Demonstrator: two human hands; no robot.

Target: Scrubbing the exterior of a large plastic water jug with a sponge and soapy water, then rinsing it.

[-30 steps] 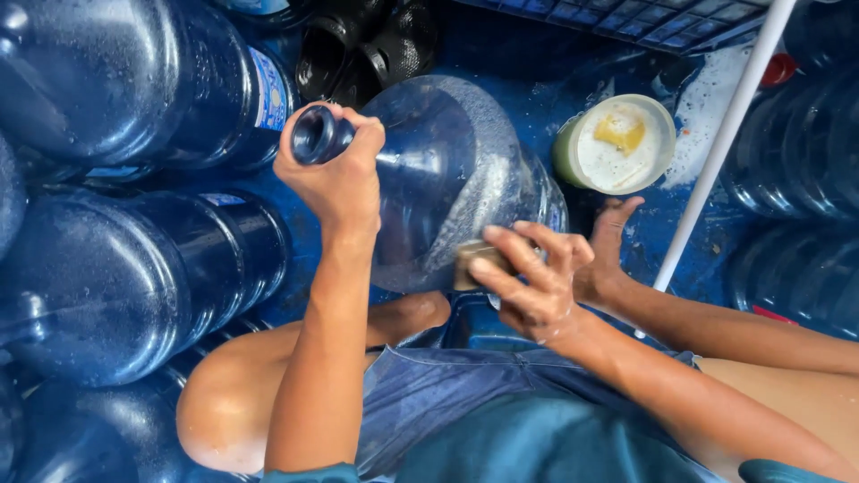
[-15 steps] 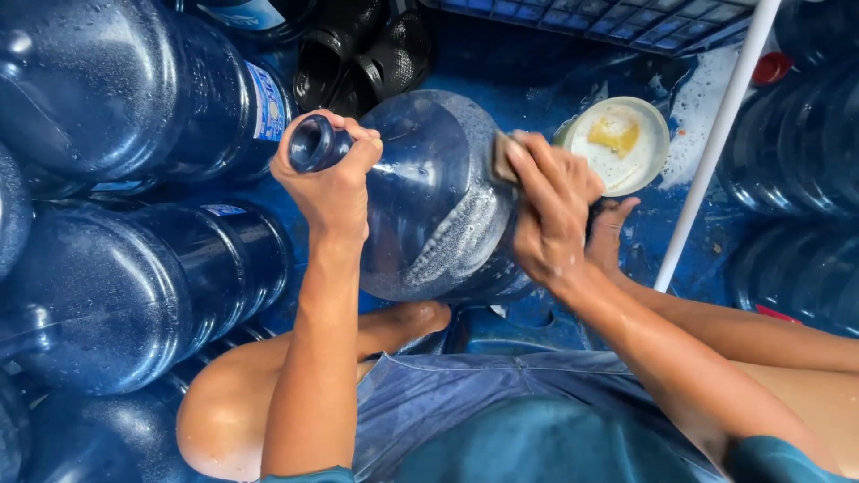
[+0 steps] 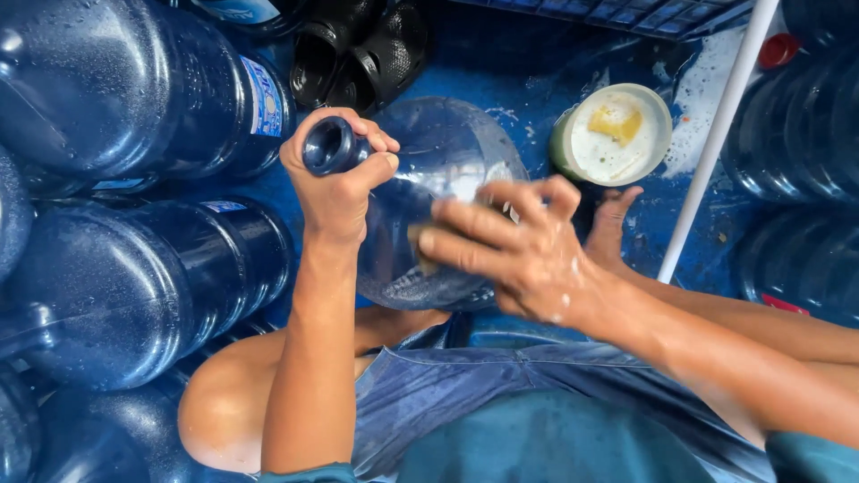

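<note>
Soft daylight, glossy glare, motion-blurred right hand (image 3: 519, 255).

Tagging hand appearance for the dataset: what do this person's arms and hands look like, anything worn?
Both arms are bare from hand to near the shoulder, with no gloves, watch or rings visible. The left hand looks wet. The right hand is wet too, with white soap flecks near the wrist. Teal sleeve edges show at the bottom of the view, above a blue wet-looking garment.
</note>
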